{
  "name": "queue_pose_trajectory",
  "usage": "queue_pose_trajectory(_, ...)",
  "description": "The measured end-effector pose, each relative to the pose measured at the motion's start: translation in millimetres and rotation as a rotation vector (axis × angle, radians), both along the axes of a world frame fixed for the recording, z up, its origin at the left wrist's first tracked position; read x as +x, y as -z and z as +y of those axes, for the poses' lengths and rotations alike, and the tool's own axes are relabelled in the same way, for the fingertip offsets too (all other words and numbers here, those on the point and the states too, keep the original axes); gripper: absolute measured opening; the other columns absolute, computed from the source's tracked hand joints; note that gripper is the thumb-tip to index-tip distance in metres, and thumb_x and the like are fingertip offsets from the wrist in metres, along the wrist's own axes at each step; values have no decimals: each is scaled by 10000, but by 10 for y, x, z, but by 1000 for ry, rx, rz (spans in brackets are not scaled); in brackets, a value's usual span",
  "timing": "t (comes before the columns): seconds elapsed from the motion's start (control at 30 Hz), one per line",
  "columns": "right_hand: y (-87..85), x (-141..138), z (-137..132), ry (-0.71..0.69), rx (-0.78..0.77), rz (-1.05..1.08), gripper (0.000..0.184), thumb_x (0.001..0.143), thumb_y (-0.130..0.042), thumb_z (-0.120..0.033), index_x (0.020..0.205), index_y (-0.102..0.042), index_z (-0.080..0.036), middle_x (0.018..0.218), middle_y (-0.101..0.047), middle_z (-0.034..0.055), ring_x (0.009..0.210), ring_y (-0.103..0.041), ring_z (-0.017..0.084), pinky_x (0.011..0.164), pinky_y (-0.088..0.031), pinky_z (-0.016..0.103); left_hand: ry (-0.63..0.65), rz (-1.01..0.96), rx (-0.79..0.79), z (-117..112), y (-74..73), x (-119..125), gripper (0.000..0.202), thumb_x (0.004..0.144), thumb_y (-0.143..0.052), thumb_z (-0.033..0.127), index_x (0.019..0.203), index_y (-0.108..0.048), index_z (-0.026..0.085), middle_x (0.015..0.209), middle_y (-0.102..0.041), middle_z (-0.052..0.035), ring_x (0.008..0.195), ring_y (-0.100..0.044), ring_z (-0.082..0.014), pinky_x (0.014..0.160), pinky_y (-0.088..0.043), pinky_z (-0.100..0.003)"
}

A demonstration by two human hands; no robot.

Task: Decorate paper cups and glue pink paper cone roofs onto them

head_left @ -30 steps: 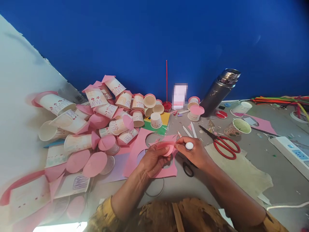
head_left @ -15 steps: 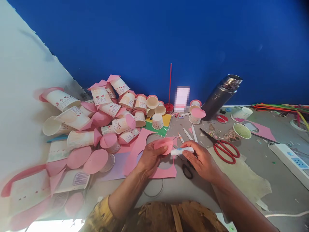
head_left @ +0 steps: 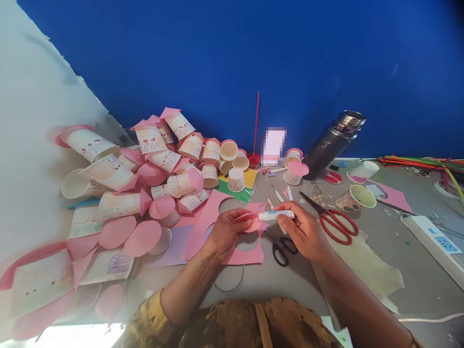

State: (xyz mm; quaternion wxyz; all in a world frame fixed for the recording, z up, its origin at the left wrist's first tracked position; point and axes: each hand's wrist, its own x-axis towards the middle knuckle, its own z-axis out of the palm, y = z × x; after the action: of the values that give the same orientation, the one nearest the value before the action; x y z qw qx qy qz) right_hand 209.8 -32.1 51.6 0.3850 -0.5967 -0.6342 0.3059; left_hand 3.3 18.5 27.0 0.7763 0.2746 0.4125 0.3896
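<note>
My left hand (head_left: 227, 233) pinches a round piece of pink paper (head_left: 253, 223), which looks slightly curved, between thumb and fingers. A white glue stick (head_left: 277, 215) with a blue label is gripped by my right hand (head_left: 303, 231), its end against the right side of the paper. Below both hands lies a pink sheet (head_left: 203, 227) with round holes cut in it. Black-handled scissors (head_left: 281, 254) rest just under my right hand, and several white markers (head_left: 279, 195) lie beyond it, partly covered.
Decorated paper cups with pink paper tops (head_left: 152, 186) are heaped at the left. Red-handled scissors (head_left: 339, 226) lie right of my right hand, near a dark thermos (head_left: 328, 150) that leans back. A power strip (head_left: 435, 241) runs along the right side.
The glue stick has shifted slightly up, and its end now lies along the pink paper's right side. My right hand has risen a little, uncovering more of the black scissors.
</note>
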Motion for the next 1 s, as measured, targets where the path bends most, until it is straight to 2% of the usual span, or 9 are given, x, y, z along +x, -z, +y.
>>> queue_pose_trajectory(0.27, 18, 36, 18, 10, -60, 65, 304, 987, -493, -502, 1024, -627, -232, 564, -315, -76, 486, -316, 137, 479, -243, 280, 35, -186, -118, 20, -20, -10, 354, 525, -969, 155, 818, -771, 143, 831, -752, -75, 671, -618, -143, 599, -485, -261)
queue_pose_trajectory(0.4, 25, 37, 15, 9, -59, 85, 310, 983, -499, -508, 1023, -628, -228, 566, -301, -78, 492, -302, 134, 485, -233, 281, 50, -206, -151, 17, -7, -5, 375, 499, -983, 163, 812, -776, 148, 817, -736, -66, 665, -614, -142, 610, -498, -274)
queue_pose_trajectory(0.53, 29, 33, 12, 8, -82, 131, 327, 987, -491, -521, 1035, -628, -228, 568, -288, -78, 488, -284, 134, 481, -223, 282, 71, -162, -80, 7, -10, 14, 333, 535, -980, 200, 790, -774, 141, 745, -693, -43, 629, -565, -116, 577, -461, -251)
queue_pose_trajectory(0.63, 25, 23, 15, 25, -66, 119, 322, 981, -497, -519, 1019, -637, -231, 561, -290, -77, 481, -292, 136, 476, -237, 280, 42, -108, -44, 8, -1, 24, 345, 522, -986, 190, 779, -762, 141, 791, -720, -59, 669, -594, -126, 598, -463, -247)
queue_pose_trajectory(0.77, 28, 30, 12, 36, -36, 86, 317, 977, -502, -511, 1014, -647, -232, 563, -317, -69, 488, -317, 138, 480, -258, 279, 47, -154, -110, 14, 24, 13, 364, 513, -972, 124, 795, -742, 150, 884, -746, -76, 693, -627, -145, 621, -486, -272)
queue_pose_trajectory(0.9, 45, 52, -4, 29, -33, 87, 323, 988, -497, -503, 1034, -654, -225, 564, -324, -67, 495, -328, 138, 484, -261, 281, 89, -232, -158, 5, 39, -4, 358, 558, -949, 115, 844, -739, 159, 825, -733, -57, 628, -609, -139, 634, -502, -308)
queue_pose_trajectory(1.0, 52, 50, -14, 26, -16, 76, 304, 992, -501, -479, 1040, -655, -221, 559, -322, -71, 487, -325, 136, 483, -265, 281, 86, -230, -156, -2, 35, 8, 374, 531, -969, 141, 826, -740, 157, 825, -729, -49, 635, -608, -140, 637, -498, -308)
